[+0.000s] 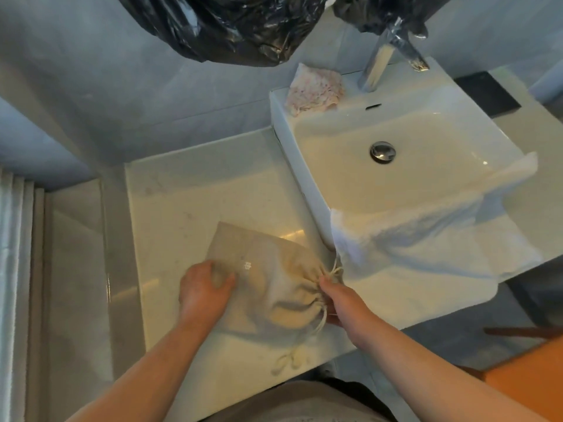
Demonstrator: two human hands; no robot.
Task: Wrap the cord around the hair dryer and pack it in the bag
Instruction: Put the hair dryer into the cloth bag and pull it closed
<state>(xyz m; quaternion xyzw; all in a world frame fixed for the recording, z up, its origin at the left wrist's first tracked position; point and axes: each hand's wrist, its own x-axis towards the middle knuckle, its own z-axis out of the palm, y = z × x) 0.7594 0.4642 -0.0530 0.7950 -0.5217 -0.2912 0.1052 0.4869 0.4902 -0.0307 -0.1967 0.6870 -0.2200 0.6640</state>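
My left grip point(204, 289) is clamping the left end of the beige drawstring cloth bag point(274, 287), which is lying on the glossy white desk point(189, 208); my right grip point(338, 303) is pinching its gathered mouth.

The pale, glossy countertop point(182, 214) carries it all. A beige drawstring bag point(274, 287) lies bulging near the front edge, mouth cinched, with a cord end point(286, 360) trailing at the lip. Just to its right sits the white basin point(310, 166), and a white towel point(426, 248) spills from its front rim onto the counter.
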